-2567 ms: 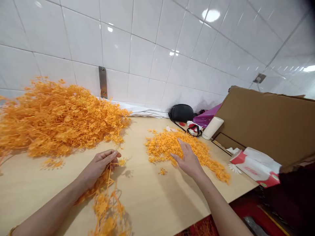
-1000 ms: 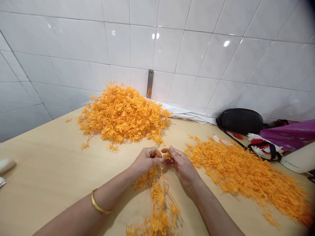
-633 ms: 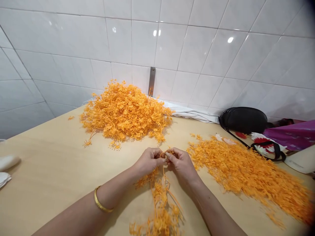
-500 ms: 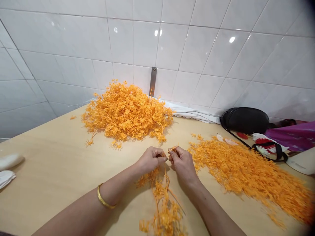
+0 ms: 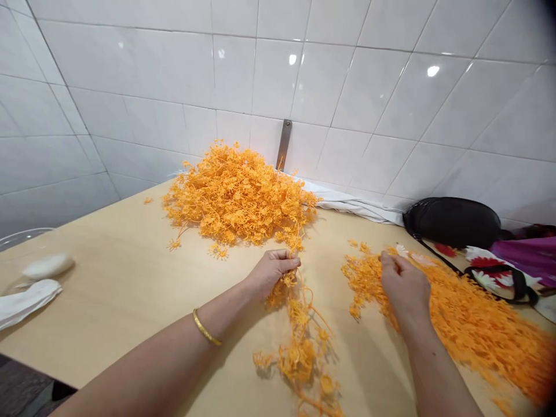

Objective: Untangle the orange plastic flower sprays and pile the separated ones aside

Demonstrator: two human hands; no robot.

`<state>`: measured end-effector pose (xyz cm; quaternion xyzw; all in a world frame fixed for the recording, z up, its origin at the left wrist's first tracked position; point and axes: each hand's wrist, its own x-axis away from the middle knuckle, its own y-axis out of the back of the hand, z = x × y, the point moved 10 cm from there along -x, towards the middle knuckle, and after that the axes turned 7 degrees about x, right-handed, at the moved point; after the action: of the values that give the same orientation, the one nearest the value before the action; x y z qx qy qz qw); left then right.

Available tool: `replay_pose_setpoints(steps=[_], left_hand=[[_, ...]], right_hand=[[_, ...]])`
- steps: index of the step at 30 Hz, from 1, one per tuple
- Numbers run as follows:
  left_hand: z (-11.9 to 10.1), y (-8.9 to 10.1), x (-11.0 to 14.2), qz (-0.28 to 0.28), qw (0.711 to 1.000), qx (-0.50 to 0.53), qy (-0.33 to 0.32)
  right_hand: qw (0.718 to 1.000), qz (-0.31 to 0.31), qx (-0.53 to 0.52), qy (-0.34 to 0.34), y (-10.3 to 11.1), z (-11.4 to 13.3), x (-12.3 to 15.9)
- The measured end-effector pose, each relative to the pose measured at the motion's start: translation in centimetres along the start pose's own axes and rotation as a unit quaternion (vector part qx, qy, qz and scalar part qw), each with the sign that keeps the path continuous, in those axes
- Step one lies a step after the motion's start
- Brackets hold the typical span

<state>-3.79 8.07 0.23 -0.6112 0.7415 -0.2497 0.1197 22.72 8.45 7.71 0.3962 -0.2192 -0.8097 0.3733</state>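
Observation:
My left hand [image 5: 278, 271] is closed in a pinch on an orange artificial flower stem [image 5: 299, 313]. Its thin branches with small spidery blossoms hang down over the table toward me. A gold bangle [image 5: 205, 328] circles the left wrist. Off to the right, my right hand [image 5: 405, 285] is over the near-left part of a spread of loose orange florets [image 5: 473, 315]. Thumb and fingers there are drawn together; whatever lies between them is hidden. Beyond the left hand rises a large heap of orange flower stems [image 5: 238, 194].
The pale wooden table [image 5: 143, 278] meets a tiled wall [image 5: 339, 75] with a metal bracket [image 5: 284, 145]. A black bag [image 5: 454, 223] with a strap, red-and-white flowers [image 5: 486, 266] and purple cloth [image 5: 527, 258] sit at right. A white object [image 5: 47, 265] and white cloth [image 5: 28, 304] lie left.
My right hand has left the left hand's side and moved right to the loose florets. My left hand keeps its hold on the flower stem. The view has shifted slightly left.

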Motion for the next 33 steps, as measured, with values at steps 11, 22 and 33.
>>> replay_pose_setpoints(steps=[11,22,33], left_hand=[[0.7,0.8,-0.2,-0.031,0.999,0.017,0.014],[0.9,-0.7,0.0,0.033,0.996,0.077,0.029],[0.9,-2.3,0.4,0.129,0.992,-0.007,0.008]], right_hand=[[0.921,0.108,-0.133,0.351,-1.6,14.3,9.2],[0.896,0.271,-0.201,0.289,-6.4,14.4,11.6],[0.903,0.257,-0.327,0.112,-6.7,11.4,9.0]])
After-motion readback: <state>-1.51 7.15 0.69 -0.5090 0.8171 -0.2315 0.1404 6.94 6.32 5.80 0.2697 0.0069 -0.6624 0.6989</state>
